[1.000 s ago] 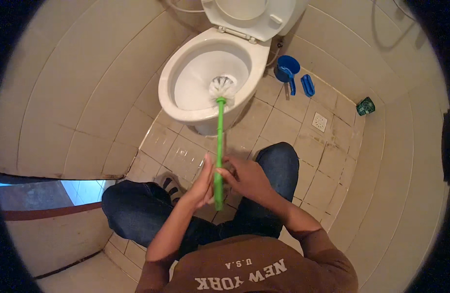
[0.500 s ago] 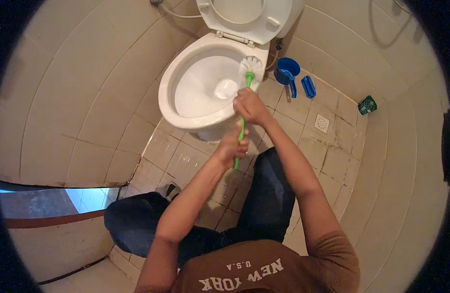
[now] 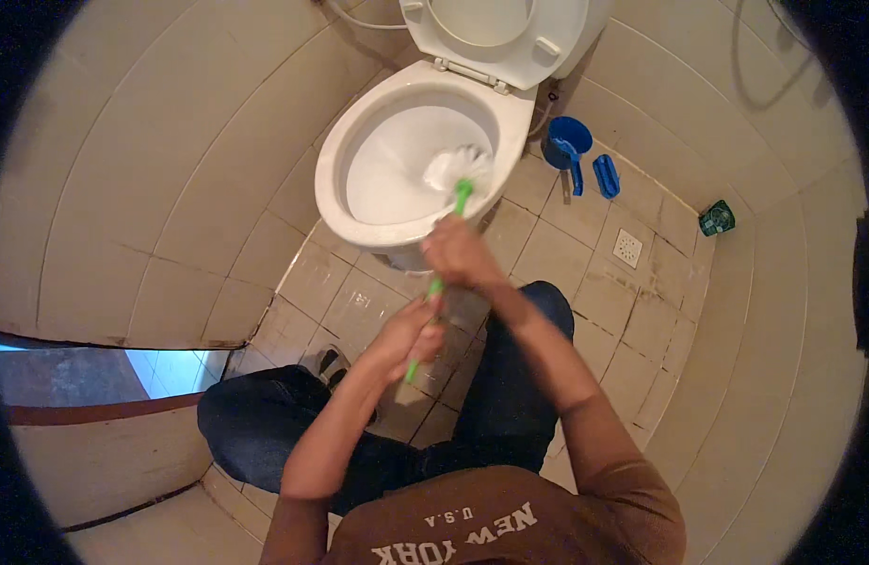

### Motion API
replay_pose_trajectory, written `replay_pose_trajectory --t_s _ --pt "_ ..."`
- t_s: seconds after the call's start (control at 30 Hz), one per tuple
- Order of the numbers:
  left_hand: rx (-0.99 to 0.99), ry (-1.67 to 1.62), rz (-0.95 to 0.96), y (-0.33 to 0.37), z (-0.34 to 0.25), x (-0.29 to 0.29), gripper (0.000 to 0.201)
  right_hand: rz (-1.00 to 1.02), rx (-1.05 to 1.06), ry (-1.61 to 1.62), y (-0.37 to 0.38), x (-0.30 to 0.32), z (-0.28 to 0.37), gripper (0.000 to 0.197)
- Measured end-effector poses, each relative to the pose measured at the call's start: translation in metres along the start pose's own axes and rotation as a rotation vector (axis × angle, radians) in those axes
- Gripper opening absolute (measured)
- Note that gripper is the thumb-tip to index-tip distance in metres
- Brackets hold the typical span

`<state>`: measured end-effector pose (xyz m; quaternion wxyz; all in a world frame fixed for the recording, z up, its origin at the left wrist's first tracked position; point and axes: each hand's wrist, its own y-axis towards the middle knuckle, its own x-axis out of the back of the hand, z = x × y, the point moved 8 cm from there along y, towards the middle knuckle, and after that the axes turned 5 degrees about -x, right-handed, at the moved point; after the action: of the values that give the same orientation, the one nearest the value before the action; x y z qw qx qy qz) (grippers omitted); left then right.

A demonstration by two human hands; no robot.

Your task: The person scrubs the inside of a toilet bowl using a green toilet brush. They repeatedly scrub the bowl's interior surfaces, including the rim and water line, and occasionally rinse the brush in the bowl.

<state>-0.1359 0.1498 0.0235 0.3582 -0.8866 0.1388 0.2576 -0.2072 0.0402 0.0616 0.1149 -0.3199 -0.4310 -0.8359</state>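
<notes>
Both my hands grip the green handle of a toilet brush (image 3: 463, 189). My right hand (image 3: 461, 252) is closed around the upper part, just short of the bowl's front rim. Lower down, near the handle's end, my left hand (image 3: 408, 336) is wrapped around it. The brush's round white bristle head is inside the white toilet bowl (image 3: 332, 179), against its right inner side and slightly blurred. Behind the bowl, the toilet seat and lid (image 3: 571, 33) stand raised.
Right of the toilet, a blue dipper (image 3: 568, 141) and a blue scrub brush (image 3: 606, 176) lie on the tiled floor. Farther right are a green packet (image 3: 717, 217) by the wall and a white drain cover (image 3: 627, 248). Tiled walls close in on both sides; a doorway opening (image 3: 76, 381) is at left.
Both hands have pulled the toilet brush down and left, toward me. Its head has moved from the right rim down into the bowl. The view has shifted slightly.
</notes>
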Motion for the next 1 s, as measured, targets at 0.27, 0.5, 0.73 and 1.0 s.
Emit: replay_pose_trajectory --t_s 0.27,0.5,0.73,1.0 --pt "0.006 -0.075 -0.072 0.026 0.009 -0.003 0.020 0.152 -0.001 -0.162 0.000 -0.004 -0.017 0.027" --pt "-0.049 -0.133 -0.254 -0.121 0.003 0.064 0.022 0.057 0.018 0.257 0.036 -0.076 0.116 0.027" --pt "0.044 -0.131 -0.062 -0.074 0.015 0.036 0.019 0.057 0.082 0.053 0.003 -0.043 0.076 0.029" --pt "-0.149 0.006 0.065 0.126 -0.039 -0.055 0.024 0.159 -0.142 0.010 0.040 0.045 -0.114 0.032"
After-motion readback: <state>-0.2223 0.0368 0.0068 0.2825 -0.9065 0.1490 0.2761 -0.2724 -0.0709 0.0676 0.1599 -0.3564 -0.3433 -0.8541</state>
